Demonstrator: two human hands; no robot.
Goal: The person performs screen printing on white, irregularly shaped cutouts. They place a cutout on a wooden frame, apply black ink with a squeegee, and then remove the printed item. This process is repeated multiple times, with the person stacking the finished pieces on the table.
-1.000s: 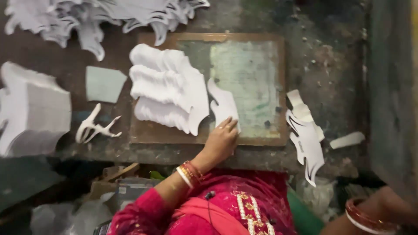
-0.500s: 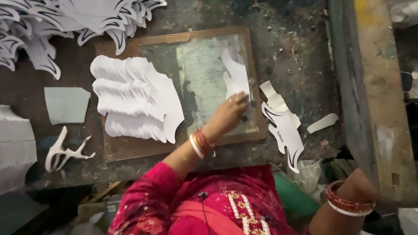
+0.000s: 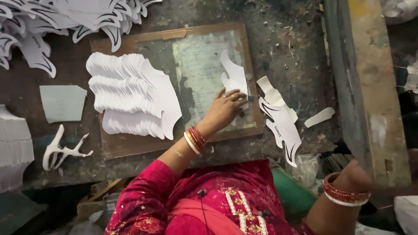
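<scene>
Right now my left hand lies flat, fingers together, pressing one white cut-out onto the printing frame (right edge). I judge this the positioning step; next needs careful alignment. My right hand is mostly hidden, so I cannot tell its state.

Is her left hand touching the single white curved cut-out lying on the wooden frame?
Touching. The head view shows the left hand with fingertips pressed on the white curved cut-out.
</scene>
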